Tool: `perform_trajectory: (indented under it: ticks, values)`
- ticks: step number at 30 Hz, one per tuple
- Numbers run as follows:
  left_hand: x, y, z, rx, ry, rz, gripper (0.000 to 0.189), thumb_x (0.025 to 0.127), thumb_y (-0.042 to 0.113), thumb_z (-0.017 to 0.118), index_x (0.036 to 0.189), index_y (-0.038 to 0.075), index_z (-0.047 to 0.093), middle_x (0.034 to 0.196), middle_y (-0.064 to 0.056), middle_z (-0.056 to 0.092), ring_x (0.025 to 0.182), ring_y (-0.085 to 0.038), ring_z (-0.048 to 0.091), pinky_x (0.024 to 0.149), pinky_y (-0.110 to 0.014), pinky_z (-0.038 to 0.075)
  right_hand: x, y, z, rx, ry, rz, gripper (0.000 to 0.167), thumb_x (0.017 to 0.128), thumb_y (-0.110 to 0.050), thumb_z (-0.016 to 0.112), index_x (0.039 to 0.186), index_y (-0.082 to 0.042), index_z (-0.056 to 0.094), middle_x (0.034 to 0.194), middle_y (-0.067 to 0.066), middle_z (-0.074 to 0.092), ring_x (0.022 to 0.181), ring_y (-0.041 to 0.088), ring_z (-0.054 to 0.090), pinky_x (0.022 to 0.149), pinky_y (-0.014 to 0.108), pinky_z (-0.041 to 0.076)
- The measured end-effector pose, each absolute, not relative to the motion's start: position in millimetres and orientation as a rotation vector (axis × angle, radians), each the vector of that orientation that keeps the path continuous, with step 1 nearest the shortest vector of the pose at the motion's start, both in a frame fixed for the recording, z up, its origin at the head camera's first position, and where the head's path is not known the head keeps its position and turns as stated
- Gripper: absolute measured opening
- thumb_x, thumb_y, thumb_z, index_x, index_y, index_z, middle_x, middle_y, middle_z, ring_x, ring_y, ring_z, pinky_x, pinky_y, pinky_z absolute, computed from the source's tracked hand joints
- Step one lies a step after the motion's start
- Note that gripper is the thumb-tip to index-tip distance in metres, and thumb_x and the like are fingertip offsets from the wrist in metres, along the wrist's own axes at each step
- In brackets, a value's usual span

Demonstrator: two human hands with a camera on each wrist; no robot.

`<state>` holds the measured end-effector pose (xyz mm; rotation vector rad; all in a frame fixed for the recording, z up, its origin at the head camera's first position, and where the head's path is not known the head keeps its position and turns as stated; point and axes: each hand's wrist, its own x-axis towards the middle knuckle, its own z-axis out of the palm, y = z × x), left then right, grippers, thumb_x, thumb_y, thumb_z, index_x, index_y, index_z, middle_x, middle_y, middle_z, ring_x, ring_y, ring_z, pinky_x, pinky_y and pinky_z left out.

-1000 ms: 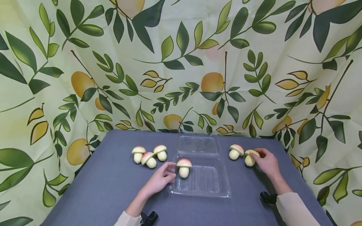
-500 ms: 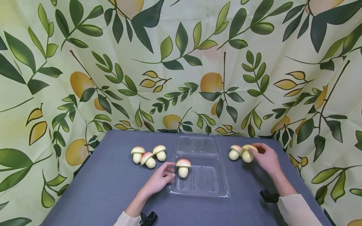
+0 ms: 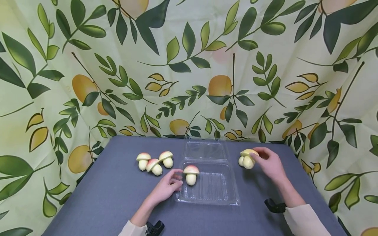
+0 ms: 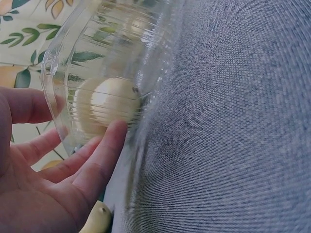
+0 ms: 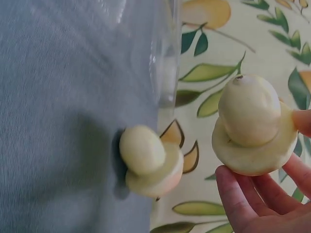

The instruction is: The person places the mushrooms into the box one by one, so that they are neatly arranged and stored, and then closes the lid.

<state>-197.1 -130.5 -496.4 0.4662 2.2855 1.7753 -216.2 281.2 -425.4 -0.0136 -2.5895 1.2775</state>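
My right hand [image 3: 270,164] holds a toy mushroom [image 5: 250,116] by its pale cap, between thumb and fingers. It is lifted off the table and in the head view overlaps a second toy mushroom [image 5: 146,155], which lies on the cloth. My left hand [image 3: 167,186] is at the left wall of an open clear plastic container [image 3: 212,200]. Its fingers are loosely bent, with fingertips [image 4: 116,128] against the ribbed wall. Inside the container, at its left, sits one toy mushroom [image 3: 191,178] with a reddish cap.
Three more toy mushrooms [image 3: 154,167] lie in a cluster left of the container. The container's lid [image 3: 205,150] lies folded back behind it. A grey-blue cloth covers the table [image 3: 118,196], and a leaf-and-fruit curtain [image 3: 189,82] stands behind and at both sides.
My right hand has raised the toy mushroom and carried it left, over to the other one on the right side. The left hand stays at the container.
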Motion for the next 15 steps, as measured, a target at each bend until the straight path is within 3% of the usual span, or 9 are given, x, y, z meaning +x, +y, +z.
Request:
perform_trajectory:
  ticks: [10,15]
  values:
    - [-198.7,-130.1,-498.7,0.482,2.291,1.776,0.042,0.1,0.007,0.061,0.139,0.0,0.05,0.119,-0.027,0.057,0.102,-0.035,0.067,0.078,-0.03,0.06,-212.5,250.4,-427.1,0.062,-2.584,1.314,0.047,0.097,-0.038,0.07,0.127,-0.002,0.066,0.121,0.016,0.066,0.108,0.027,0.058,0.083,0.032,0.046]
    - [-198.0,-130.5,-499.1,0.49,2.28,1.79,0.042,0.1,0.007,0.061,0.139,-0.002,0.05,0.119,-0.029,0.056,0.103,-0.035,0.067,0.079,-0.031,0.06,-212.7,239.0,-432.0,0.096,-2.586,1.338,0.044,0.096,-0.036,0.072,0.125,-0.002,0.067,0.118,0.014,0.067,0.106,0.025,0.061,0.083,0.027,0.05]
